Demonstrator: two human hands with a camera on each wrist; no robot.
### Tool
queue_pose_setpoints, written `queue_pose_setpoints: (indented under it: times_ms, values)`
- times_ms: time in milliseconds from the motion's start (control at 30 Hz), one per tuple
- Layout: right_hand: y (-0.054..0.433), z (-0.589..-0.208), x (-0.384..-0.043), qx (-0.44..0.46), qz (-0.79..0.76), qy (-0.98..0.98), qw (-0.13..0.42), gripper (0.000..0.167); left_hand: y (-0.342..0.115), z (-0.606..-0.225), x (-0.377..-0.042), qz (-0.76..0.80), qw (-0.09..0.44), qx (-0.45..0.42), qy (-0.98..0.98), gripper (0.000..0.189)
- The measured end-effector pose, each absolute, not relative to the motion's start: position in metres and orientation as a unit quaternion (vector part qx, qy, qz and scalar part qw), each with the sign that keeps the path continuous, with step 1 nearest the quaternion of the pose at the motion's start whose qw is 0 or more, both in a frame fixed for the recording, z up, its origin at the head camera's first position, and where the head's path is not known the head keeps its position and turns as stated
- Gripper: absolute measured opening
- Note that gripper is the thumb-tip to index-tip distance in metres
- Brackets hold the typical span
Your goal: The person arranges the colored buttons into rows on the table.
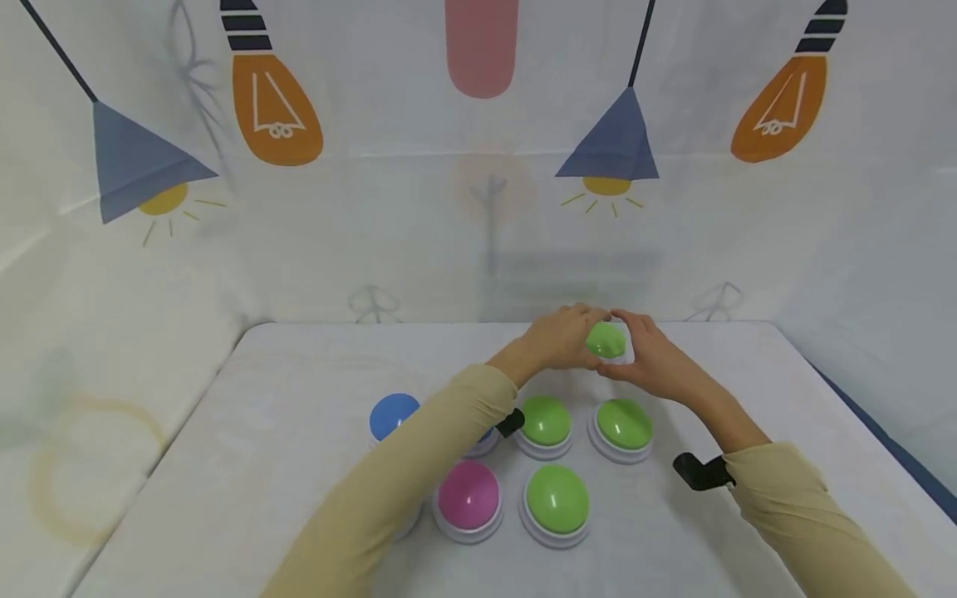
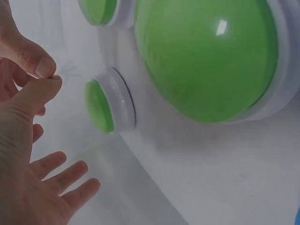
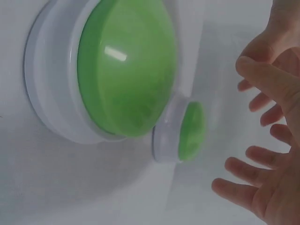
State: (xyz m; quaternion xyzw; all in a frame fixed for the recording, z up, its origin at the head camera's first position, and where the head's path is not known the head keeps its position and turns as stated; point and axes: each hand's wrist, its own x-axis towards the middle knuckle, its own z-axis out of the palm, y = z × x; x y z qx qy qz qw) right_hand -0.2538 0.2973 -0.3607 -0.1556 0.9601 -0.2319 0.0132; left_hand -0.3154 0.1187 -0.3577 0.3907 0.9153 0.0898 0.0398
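Note:
My left hand and right hand are raised over the far part of the table, framing a green push button seen between them. In the left wrist view the thumbs meet tip to tip, with the left hand and its fingers spread. That same far green button sits on its white base apart from the fingers. The right hand, too, has extended fingers and holds nothing. Nearer to me stand more green buttons and a front green button.
A magenta button stands left of the front green one. A blue button and others are partly covered by my left sleeve. The white table ends at a hanging cloth printed with lamps and bulbs.

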Motion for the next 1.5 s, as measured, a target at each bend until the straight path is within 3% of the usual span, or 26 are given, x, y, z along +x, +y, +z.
queue_pose_setpoints:
  times_ms: [567, 900, 1500]
  values:
    - [0.317, -0.399, -0.293, -0.125, -0.205, 0.97, 0.033, 0.087, 0.14, -0.394, -0.338, 0.088, 0.073, 0.316, 0.942, 0.089]
    - [0.319, -0.41, -0.298, -0.096, -0.205, 0.973, 0.055, 0.087, 0.15, -0.398, -0.337, 0.102, 0.108, 0.289, 0.946, 0.092]
    - [0.321, -0.409, -0.305, -0.097, -0.194, 0.974, 0.07, 0.07, 0.152, -0.399, -0.338, 0.098, 0.118, 0.291, 0.944, 0.076]
